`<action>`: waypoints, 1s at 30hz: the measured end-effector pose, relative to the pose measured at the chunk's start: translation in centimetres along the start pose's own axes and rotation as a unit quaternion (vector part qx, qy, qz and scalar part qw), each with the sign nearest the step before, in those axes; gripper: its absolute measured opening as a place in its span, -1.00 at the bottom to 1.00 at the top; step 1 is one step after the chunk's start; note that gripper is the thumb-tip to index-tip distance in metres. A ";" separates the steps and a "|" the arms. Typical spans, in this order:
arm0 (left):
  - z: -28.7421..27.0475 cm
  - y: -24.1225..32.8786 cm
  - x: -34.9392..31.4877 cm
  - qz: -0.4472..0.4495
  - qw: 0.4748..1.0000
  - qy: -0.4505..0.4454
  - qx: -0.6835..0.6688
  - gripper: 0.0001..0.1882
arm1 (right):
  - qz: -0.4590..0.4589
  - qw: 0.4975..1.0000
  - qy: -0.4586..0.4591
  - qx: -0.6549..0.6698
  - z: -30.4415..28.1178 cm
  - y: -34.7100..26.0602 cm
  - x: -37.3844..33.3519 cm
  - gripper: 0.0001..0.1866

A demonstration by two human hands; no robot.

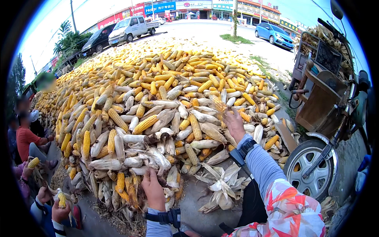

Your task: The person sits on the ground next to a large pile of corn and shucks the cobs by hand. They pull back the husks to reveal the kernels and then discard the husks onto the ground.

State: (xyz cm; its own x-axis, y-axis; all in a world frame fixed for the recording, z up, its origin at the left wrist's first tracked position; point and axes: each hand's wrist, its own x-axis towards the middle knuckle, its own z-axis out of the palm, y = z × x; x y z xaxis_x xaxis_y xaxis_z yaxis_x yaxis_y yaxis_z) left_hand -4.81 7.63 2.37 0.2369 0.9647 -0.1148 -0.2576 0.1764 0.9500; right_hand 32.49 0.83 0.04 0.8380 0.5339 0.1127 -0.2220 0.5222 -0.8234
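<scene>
Right now, your left hand (153, 193) is low at the near edge of the corn pile (177, 85), its fingers up against a pale, dry husk (154, 159); you have the back of the hand turned toward the camera, so I cannot tell whether they are grasping it or merely resting on it. Your right hand (235, 125) reaches farther up the slope, its fingers pointing away from you, with a yellow cob (218, 103) just beyond them. Whether those fingers have hold of that cob or have released it, I cannot tell.

The pile spreads across the ground ahead of you, mostly bare yellow ears higher up, with many ears in whitish husks nearest you. A loose clump of stripped husks (224, 185) lies on the ground between your forearms. You wear a dark strap (162, 217) on the left wrist and a dark device (238, 156) at the right.

To your left, a co-worker's hand (60, 212) grips a partly husked ear (62, 200), and a person in a red top (27, 138) sits beyond. To your right stands a three-wheeled cart (321, 98); a white pickup (133, 29) and a blue car (274, 33) are parked behind the pile.
</scene>
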 end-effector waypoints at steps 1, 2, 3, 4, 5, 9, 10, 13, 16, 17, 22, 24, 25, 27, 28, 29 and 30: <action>0.0 -0.2 0.1 -0.002 1.000 -0.004 0.008 -0.79 | -0.112 0.988 0.056 0.094 0.3 -2.8 2.7 -0.26; 0.2 0.3 -0.3 -0.015 1.000 -0.003 0.009 -0.80 | -0.141 0.984 0.038 0.099 1.0 -4.9 3.8 -0.22; 0.2 0.2 -0.2 -0.016 1.000 -0.006 0.011 -0.80 | -0.175 0.979 0.020 0.099 1.6 -6.7 4.1 -0.17; 0.3 -0.1 -0.2 -0.016 1.000 -0.012 0.011 -0.80 | -0.158 0.986 -0.008 0.048 1.7 -6.8 3.5 -0.19; 0.4 -0.3 -0.1 -0.017 1.000 -0.015 0.012 -0.81 | -0.138 0.990 -0.037 -0.003 1.9 -6.1 2.5 -0.21; 0.9 -0.6 -0.1 -0.021 0.999 -0.045 0.014 -0.80 | 0.102 0.981 -0.083 -0.142 0.1 0.6 -3.8 -0.56; 1.2 -0.7 -0.3 -0.018 0.998 -0.054 0.024 -0.80 | 0.139 0.973 -0.078 -0.170 -0.5 2.7 -6.0 -0.58; 1.9 -0.3 -0.9 -0.020 0.995 -0.081 0.063 -0.78 | 0.274 0.914 -0.138 -0.266 -1.6 8.5 -11.8 -0.59; 1.2 -0.7 -0.9 -0.017 0.989 -0.100 0.109 -0.77 | 0.330 0.809 -0.338 -0.349 -0.1 10.9 -16.2 -0.55; 1.1 -0.7 -0.8 -0.020 0.984 -0.111 0.136 -0.77 | 0.334 0.806 -0.353 -0.339 0.5 11.0 -16.6 -0.55; -0.8 -3.5 -0.4 0.040 0.899 -0.216 0.378 -0.68 | 0.370 0.817 -0.363 -0.253 2.7 9.7 -16.3 -0.50; -0.5 -4.3 -1.6 0.029 0.845 -0.291 0.447 -0.59 | 0.343 0.837 -0.330 -0.269 2.7 9.8 -15.3 -0.56; 0.2 -4.6 -2.4 0.017 0.813 -0.334 0.476 -0.54 | 0.344 0.842 -0.294 -0.294 2.2 9.8 -14.5 -0.60; 0.8 -4.3 -4.3 0.040 0.761 -0.373 0.529 -0.47 | 0.322 0.867 -0.241 -0.293 1.8 9.7 -13.6 -0.64; 1.3 -3.6 -4.7 0.026 0.734 -0.383 0.560 -0.43 | 0.299 0.880 -0.214 -0.301 0.8 10.0 -12.9 -0.66; 1.2 -2.9 -4.3 0.014 0.719 -0.384 0.579 -0.41 | 0.281 0.863 -0.218 -0.359 2.0 8.8 -12.8 -0.62; 0.5 -2.6 -3.8 0.011 0.738 -0.373 0.562 -0.43 | 0.295 0.867 -0.205 -0.347 2.2 8.6 -12.9 -0.61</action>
State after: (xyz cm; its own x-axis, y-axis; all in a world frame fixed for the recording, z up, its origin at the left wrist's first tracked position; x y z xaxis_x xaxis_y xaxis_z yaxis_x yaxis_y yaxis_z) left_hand -4.54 3.36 0.46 0.8023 0.5151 -0.3017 0.5713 -0.5163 0.6380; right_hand 18.69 -0.08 -7.29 0.4024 0.8371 -0.3705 -0.0795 -0.3713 -0.9251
